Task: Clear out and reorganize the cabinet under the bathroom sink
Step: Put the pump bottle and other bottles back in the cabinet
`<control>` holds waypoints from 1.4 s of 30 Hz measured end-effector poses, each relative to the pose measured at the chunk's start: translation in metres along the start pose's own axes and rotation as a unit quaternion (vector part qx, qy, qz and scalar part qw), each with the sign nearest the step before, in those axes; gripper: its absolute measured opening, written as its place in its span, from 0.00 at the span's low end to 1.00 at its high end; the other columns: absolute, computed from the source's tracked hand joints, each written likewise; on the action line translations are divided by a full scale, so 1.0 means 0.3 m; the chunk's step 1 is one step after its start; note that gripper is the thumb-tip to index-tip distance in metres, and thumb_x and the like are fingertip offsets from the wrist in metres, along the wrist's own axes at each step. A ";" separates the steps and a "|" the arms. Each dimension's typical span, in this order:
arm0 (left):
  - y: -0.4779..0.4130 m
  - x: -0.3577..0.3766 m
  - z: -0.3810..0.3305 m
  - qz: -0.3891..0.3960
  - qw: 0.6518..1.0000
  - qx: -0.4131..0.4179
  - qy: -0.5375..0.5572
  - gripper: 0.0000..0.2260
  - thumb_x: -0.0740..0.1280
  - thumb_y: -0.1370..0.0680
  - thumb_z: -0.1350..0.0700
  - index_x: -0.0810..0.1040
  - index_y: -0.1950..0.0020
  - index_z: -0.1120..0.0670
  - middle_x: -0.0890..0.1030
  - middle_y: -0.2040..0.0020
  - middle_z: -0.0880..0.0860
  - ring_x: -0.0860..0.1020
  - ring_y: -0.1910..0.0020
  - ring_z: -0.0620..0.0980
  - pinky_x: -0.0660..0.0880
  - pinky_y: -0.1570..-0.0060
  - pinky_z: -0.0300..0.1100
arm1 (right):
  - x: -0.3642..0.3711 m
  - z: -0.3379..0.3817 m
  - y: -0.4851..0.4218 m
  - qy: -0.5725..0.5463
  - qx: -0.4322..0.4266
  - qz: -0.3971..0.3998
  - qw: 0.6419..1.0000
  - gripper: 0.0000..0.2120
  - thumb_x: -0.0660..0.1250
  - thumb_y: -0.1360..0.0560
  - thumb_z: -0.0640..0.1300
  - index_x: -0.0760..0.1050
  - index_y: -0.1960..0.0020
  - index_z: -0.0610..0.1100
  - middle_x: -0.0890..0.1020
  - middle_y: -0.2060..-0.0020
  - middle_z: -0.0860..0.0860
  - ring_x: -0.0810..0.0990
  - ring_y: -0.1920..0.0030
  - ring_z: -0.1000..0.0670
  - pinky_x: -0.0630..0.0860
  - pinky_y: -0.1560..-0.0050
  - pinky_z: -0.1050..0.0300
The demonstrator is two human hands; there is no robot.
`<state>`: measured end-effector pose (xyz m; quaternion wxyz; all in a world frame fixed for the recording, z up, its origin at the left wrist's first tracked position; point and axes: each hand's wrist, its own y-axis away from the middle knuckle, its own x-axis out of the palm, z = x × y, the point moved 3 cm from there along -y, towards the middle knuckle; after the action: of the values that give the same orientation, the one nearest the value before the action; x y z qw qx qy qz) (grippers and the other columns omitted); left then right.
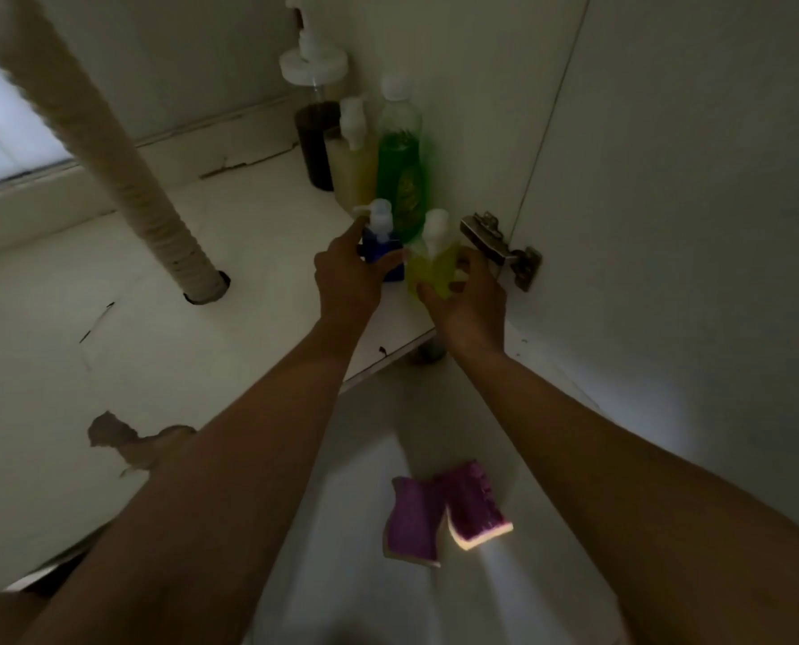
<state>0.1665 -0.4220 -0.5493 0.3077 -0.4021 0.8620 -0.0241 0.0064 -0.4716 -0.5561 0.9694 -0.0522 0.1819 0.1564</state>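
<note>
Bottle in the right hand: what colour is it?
Yellow-green bottle with a white pump; head view.

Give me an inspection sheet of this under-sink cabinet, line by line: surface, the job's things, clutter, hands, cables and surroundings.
Surface: white cabinet floor, chipped and peeling in spots.
Job's things: blue pump bottle, yellow pump bottle, green bottle, cream pump bottle and dark pump jar, upright and clustered in the right back corner.
Clutter: two purple sponges on the floor outside the cabinet.
Hands: left hand holds the blue pump bottle; right hand grips the yellow pump bottle.
Cables: nothing seen.
Surroundings: ribbed drain hose passes through a hole in the cabinet floor; metal hinge on the right wall; dim light.
</note>
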 end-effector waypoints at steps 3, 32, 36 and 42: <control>-0.021 0.027 0.013 0.021 0.999 0.040 -0.019 0.30 0.74 0.26 0.47 0.72 0.27 0.55 0.81 0.39 0.53 0.80 0.49 0.46 0.74 0.49 0.34 | 0.009 -0.018 -0.020 -0.009 0.019 -0.002 1.000 0.28 0.76 0.28 0.53 0.71 0.31 0.52 0.78 0.44 0.56 0.80 0.44 0.50 0.79 0.41 0.47; -0.074 0.106 0.060 0.032 0.998 0.002 0.052 0.16 0.77 0.29 0.61 0.76 0.46 0.61 0.82 0.49 0.55 0.81 0.58 0.43 0.75 0.60 0.25 | 0.047 -0.003 -0.082 0.073 0.037 -0.091 0.992 0.25 0.73 0.26 0.58 0.75 0.33 0.50 0.80 0.37 0.50 0.77 0.38 0.47 0.66 0.50 0.61; -0.082 0.112 0.055 0.024 0.999 -0.005 0.044 0.15 0.77 0.30 0.61 0.77 0.47 0.61 0.82 0.52 0.53 0.79 0.60 0.37 0.74 0.62 0.24 | 0.046 -0.023 -0.079 0.074 0.040 -0.083 0.993 0.27 0.73 0.26 0.58 0.74 0.32 0.49 0.79 0.36 0.51 0.76 0.37 0.49 0.67 0.48 0.62; -0.066 0.099 0.039 0.024 0.999 0.000 0.036 0.13 0.74 0.28 0.65 0.78 0.46 0.61 0.82 0.50 0.53 0.79 0.59 0.39 0.73 0.61 0.23 | 0.051 -0.033 -0.097 0.079 0.045 -0.079 0.993 0.29 0.76 0.29 0.56 0.75 0.32 0.47 0.80 0.37 0.49 0.78 0.38 0.46 0.73 0.44 0.56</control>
<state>0.1718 -0.4540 -0.5684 0.2768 -0.3799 0.8821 -0.0306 0.0261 -0.4962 -0.5697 0.9627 -0.0347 0.2600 0.0662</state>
